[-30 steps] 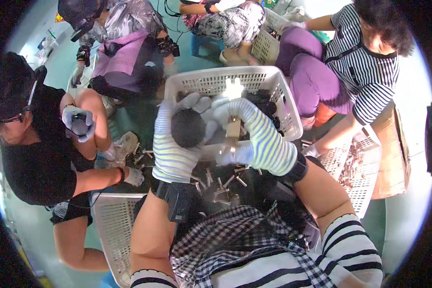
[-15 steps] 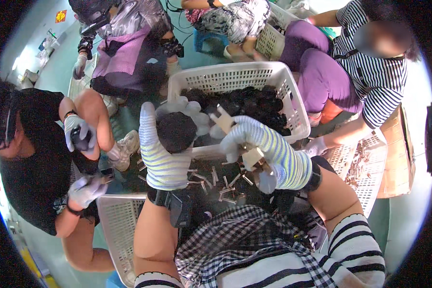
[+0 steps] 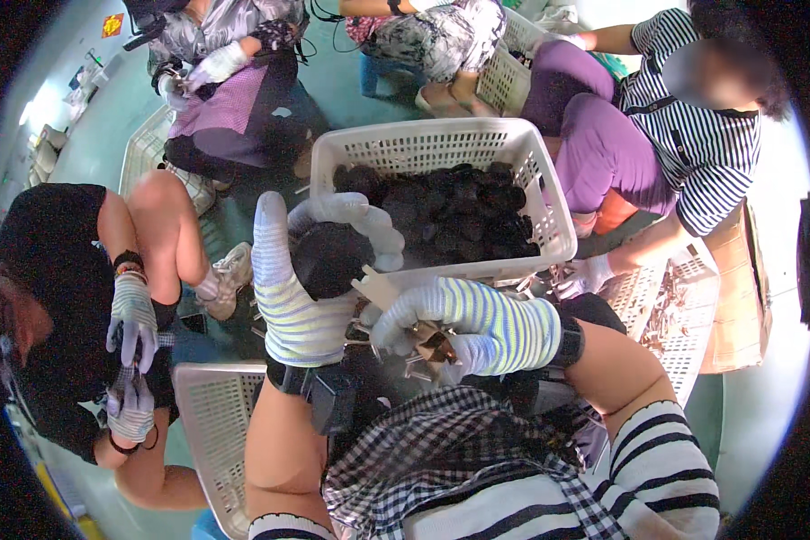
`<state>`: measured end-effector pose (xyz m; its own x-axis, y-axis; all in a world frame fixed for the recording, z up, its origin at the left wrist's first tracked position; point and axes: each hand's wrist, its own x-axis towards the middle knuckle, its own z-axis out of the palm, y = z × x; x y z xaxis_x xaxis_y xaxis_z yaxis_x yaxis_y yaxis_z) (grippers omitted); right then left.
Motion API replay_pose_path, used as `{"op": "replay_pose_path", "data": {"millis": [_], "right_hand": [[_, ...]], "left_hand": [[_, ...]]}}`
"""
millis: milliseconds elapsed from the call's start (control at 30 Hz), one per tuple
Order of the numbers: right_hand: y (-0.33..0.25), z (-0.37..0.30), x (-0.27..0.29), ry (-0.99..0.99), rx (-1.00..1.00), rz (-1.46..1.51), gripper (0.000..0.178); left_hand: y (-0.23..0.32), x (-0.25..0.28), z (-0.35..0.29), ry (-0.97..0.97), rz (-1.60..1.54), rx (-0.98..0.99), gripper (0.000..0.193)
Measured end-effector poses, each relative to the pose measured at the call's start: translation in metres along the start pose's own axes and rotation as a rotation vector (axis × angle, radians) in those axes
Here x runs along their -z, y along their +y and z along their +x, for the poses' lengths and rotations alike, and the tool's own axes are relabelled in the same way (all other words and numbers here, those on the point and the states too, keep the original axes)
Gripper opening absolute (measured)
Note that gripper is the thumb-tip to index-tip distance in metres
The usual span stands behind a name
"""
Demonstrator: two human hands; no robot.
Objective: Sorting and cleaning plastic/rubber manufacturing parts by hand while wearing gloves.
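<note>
My left hand (image 3: 301, 310), in a striped knit glove with pale coated fingers, is closed around a round black disc (image 3: 331, 259). The fingers curl over its far edge and the thumb points up. My right hand (image 3: 481, 324), gloved alike, grips a flat beige tool (image 3: 377, 288) with a notched, forked end. That end lies close to the disc's lower right edge; whether they touch, I cannot tell. Below the right fingers shows a shiny brownish metal piece (image 3: 437, 346), its shape partly hidden. A few thin metal strips are glimpsed beneath the hands.
A white perforated basket (image 3: 441, 137) of black pieces stands just beyond my hands. Another white basket (image 3: 209, 423) is at my lower left, and one with metal pieces (image 3: 666, 310) at right. Gloved co-workers sit left, behind and right; one gloved hand (image 3: 585, 276) reaches near my right arm.
My right hand has moved left and down, bringing the beige tool beside the disc. The left hand has shifted slightly left with the disc. Co-workers at left and far left have brought their hands together.
</note>
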<state>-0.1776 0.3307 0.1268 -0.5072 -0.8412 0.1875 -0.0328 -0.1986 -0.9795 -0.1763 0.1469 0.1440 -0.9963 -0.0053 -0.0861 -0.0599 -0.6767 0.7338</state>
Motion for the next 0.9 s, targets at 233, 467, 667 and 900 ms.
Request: {"op": "replay_pose_path", "data": {"millis": [233, 467, 667, 900], "right_hand": [[-0.005, 0.000, -0.004, 0.049, -0.078, 0.116, 0.044], [0.018, 0.001, -0.006, 0.082, -0.104, 0.060, 0.034], [0.014, 0.004, -0.013, 0.222, -0.233, 0.061, 0.041], [0.014, 0.002, -0.021, 0.286, -0.302, 0.097, 0.050]], "left_hand": [[-0.006, 0.002, -0.007, -0.040, -0.003, -0.029, 0.065], [-0.022, 0.011, -0.014, -0.051, 0.433, -0.106, 0.064], [-0.027, 0.013, -0.020, 0.037, 0.366, -0.045, 0.067], [-0.030, 0.012, -0.028, -0.028, 0.515, -0.120, 0.074]]}}
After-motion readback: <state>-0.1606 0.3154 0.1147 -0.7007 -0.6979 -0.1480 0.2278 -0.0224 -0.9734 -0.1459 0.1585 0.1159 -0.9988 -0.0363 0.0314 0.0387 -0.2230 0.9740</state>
